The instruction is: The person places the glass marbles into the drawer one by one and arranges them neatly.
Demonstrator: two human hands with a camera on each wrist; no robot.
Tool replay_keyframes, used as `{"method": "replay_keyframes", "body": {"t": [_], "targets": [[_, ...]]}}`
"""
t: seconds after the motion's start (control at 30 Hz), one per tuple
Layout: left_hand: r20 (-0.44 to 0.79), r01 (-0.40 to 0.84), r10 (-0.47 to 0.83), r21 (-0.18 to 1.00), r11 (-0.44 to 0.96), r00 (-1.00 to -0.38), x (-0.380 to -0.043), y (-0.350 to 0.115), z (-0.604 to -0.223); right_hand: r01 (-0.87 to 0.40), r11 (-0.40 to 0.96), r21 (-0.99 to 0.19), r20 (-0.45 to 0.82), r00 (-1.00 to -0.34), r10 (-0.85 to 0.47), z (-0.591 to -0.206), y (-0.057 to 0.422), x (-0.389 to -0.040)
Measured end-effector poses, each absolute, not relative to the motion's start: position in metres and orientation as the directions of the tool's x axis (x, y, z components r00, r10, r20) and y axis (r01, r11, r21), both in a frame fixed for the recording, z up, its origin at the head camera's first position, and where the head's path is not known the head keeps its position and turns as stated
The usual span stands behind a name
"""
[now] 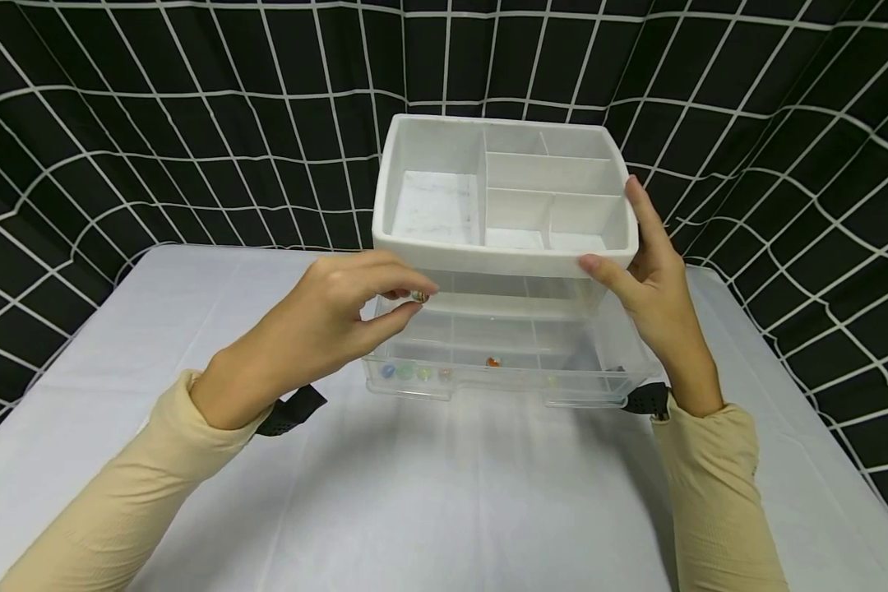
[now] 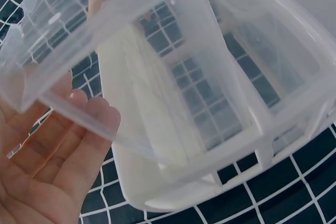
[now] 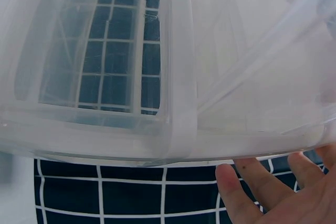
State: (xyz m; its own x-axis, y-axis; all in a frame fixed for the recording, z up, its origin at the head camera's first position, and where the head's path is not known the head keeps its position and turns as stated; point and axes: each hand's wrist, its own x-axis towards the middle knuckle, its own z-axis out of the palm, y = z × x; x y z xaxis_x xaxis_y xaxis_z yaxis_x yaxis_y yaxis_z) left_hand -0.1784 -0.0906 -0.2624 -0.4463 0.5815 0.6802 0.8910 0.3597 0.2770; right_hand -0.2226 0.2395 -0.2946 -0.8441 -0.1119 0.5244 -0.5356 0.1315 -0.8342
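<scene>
In the head view my left hand [image 1: 333, 304] pinches a small glassy brown marble [image 1: 419, 296] between thumb and fingertips, above the left part of a clear drawer [image 1: 496, 380]. The drawer stands pulled out below a white desktop organizer [image 1: 481, 261]. My right hand [image 1: 654, 284] holds the organizer's front right corner, thumb on the front rim and fingers along the side. An orange marble [image 1: 493, 362] lies in the drawer. Near its front left wall sit several more, among them a blue marble [image 1: 388, 371]. The held marble does not show in the left wrist view.
The organizer's top has a large left compartment [image 1: 435, 205] and several smaller ones at the right. A white cloth [image 1: 414, 493] covers the table. Black curtains [image 1: 266, 123] with a white grid surround it at the back and sides.
</scene>
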Motion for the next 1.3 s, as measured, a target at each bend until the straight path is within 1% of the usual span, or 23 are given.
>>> {"method": "replay_keyframes", "body": {"t": [0.17, 0.43, 0.63, 0.87, 1.07, 1.3], "targets": [[0.656, 0.892, 0.606, 0.289, 0.347, -0.449, -0.180, -0.083, -0.265, -0.537, 0.144, -0.831, 0.526, -0.844, -0.110, -0.295, 0.240, -0.222], [0.574, 0.876, 0.661, 0.312, 0.369, -0.483, -0.184, -0.078, -0.265, -0.538, 0.160, -0.828, 0.527, -0.843, -0.108, -0.294, 0.240, -0.223], [0.424, 0.837, 0.728, 0.367, 0.406, -0.539, -0.186, -0.076, -0.260, -0.530, 0.182, -0.828, 0.520, -0.848, -0.106, -0.294, 0.239, -0.222], [0.243, 0.760, 0.748, 0.430, 0.488, -0.617, -0.186, -0.071, -0.252, -0.531, 0.184, -0.827, 0.521, -0.847, -0.104, -0.294, 0.240, -0.222], [0.150, 0.729, 0.755, 0.433, 0.530, -0.638, -0.186, -0.068, -0.248, -0.528, 0.190, -0.828, 0.518, -0.849, -0.102, -0.295, 0.240, -0.221], [0.124, 0.728, 0.760, 0.418, 0.542, -0.638, -0.188, -0.065, -0.248, -0.527, 0.179, -0.831, 0.517, -0.850, -0.103, -0.294, 0.240, -0.222]]}}
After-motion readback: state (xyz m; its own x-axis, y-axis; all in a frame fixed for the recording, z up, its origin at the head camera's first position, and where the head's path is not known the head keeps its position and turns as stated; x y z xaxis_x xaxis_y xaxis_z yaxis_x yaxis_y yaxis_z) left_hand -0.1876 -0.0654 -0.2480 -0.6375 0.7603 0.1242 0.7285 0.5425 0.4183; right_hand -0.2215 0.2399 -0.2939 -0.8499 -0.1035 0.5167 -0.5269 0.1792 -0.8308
